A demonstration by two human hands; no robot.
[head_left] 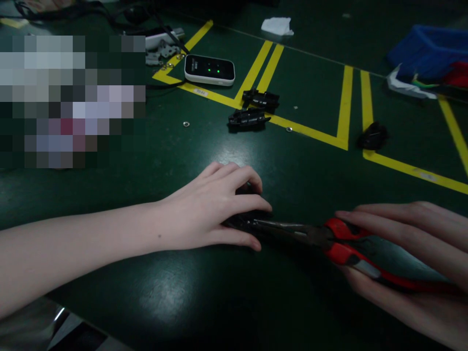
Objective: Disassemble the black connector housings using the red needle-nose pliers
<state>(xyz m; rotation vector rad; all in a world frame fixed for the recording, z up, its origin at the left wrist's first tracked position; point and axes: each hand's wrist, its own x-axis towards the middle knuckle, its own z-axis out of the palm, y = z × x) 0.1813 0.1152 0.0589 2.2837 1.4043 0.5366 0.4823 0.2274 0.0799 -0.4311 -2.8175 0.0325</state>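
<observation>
My left hand is closed over a black plastic part on the green table, its thumb on the near side and its fingers on the far side. Most of that part is hidden under the palm. My right hand grips red-handled long-nose pliers at the right. The pliers' slim jaws point left, and their tips meet the black part between my left thumb and index finger. What exactly the tips pinch is too dark to make out.
Black plastic parts lie beyond my left hand, another black part farther right. Small metal rings rest nearby. A white-edged device with green lights, yellow tape, white paper and a blue bin are farther back. A blurred-out area covers the upper left.
</observation>
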